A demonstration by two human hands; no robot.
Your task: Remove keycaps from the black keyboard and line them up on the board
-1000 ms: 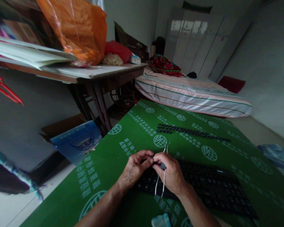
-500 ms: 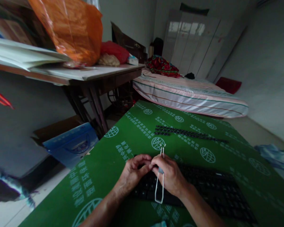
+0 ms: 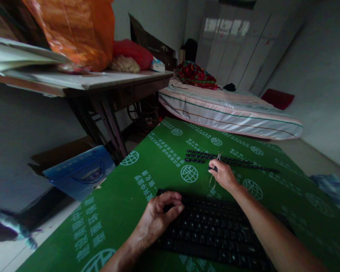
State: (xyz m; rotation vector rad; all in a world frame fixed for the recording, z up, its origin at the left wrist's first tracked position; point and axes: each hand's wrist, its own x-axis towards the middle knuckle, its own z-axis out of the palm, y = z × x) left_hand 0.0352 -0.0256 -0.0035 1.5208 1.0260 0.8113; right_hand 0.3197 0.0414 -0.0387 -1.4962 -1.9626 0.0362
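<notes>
A black keyboard (image 3: 206, 226) lies on the green table. My left hand (image 3: 161, 211) rests over its upper left corner, fingers curled, with a small gap between thumb and fingertips and nothing visible between them. Beyond the keyboard, my right hand (image 3: 222, 173) is closed around a wire keycap puller (image 3: 213, 182), its looped end pointing down towards me. A small black keycap (image 3: 214, 168) shows at the right thumb and fingertips. Just past that hand lie rows of black keycaps (image 3: 195, 155), partly hidden by the hand and puller.
The green tabletop (image 3: 136, 185) carries white printed globes and writing. On the left stands a desk (image 3: 107, 80) with an orange plastic bag (image 3: 82, 37). A blue bag (image 3: 79, 172) sits below it. Behind the table is a bed (image 3: 229, 109).
My right hand has moved away from my left hand, forward and right to the keycap rows, carrying the puller. My left hand has stayed by the keyboard, its fingertips now free of the right hand.
</notes>
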